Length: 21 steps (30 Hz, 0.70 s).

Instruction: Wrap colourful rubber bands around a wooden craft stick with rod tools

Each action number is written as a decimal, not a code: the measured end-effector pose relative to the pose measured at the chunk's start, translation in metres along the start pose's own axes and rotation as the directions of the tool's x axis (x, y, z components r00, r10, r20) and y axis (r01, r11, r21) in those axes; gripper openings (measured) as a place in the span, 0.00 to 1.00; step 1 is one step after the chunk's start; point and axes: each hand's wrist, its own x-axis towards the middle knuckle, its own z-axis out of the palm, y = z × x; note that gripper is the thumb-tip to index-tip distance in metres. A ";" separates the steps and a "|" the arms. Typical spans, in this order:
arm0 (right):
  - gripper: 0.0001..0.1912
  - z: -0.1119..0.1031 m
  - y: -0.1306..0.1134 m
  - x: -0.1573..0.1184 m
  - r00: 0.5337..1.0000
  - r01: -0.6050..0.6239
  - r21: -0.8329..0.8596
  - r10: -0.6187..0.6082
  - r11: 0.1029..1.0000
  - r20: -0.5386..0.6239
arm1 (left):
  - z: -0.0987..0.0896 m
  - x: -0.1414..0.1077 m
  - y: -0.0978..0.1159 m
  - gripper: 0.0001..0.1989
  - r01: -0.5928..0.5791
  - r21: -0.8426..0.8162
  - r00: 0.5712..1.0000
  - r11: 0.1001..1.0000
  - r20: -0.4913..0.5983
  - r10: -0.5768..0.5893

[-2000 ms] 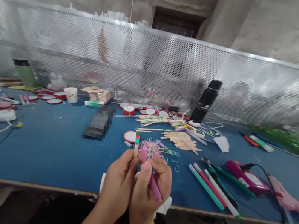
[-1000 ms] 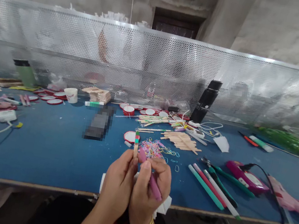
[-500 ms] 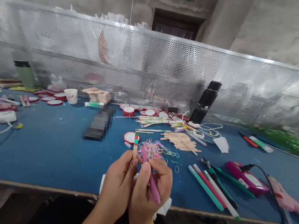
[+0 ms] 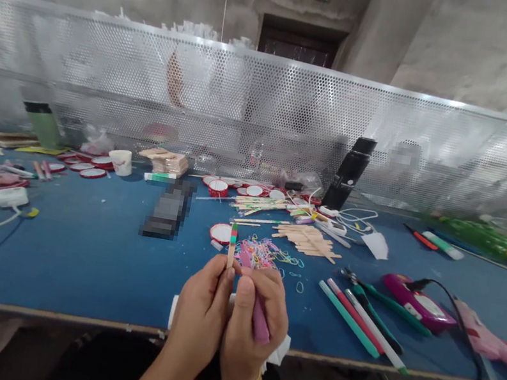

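In my left hand (image 4: pixel 201 308), the thumb and fingers pinch a wooden craft stick (image 4: pixel 231 252), which stands upright with green, red and teal bands near its top. My right hand (image 4: pixel 258 314) is wrapped around a purple marker (image 4: pixel 261 326), its body slanting up to the left. The two hands touch, and the right fingertips sit close beside the stick. Whether the marker's tip meets the stick is hidden. Just beyond the hands lies a heap of small coloured rubber bands (image 4: pixel 267 252), with a round white drum piece with a red rim (image 4: pixel 221 232) beside it.
Bare craft sticks (image 4: pixel 308 240) are piled behind the bands. Several markers (image 4: pixel 351 320), pliers (image 4: pixel 373 304) and a purple device with a cord (image 4: pixel 419 302) lie at right. A black bottle (image 4: pixel 348 175) stands by the perforated metal screen (image 4: pixel 221 94). White paper (image 4: pixel 279 352) is under my hands.
My right hand has shifted slightly left and its fingers have drawn closer to the stick, with the marker tilting a little. The stick has moved slightly right.
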 end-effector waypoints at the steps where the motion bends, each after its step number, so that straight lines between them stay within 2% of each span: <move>1: 0.04 0.001 -0.001 0.000 1.000 -0.004 -0.023 0.004 1.000 -0.021 | 0.000 0.000 -0.001 0.17 -0.002 -0.002 1.000 1.000 0.003 0.002; 4: 0.02 0.003 -0.002 0.002 0.999 -0.002 -0.074 -0.002 0.997 -0.050 | -0.001 -0.001 -0.002 0.16 -0.009 -0.011 1.000 1.000 0.012 0.009; 12: 0.04 0.004 -0.001 0.003 1.000 0.021 0.048 -0.021 0.999 0.003 | 0.000 0.000 0.002 0.16 -0.024 -0.025 1.000 0.999 -0.005 0.024; 21: 0.05 0.003 0.001 0.001 1.000 0.005 0.044 -0.005 0.999 0.015 | 0.000 0.000 0.003 0.15 -0.013 -0.054 1.000 0.998 -0.004 0.013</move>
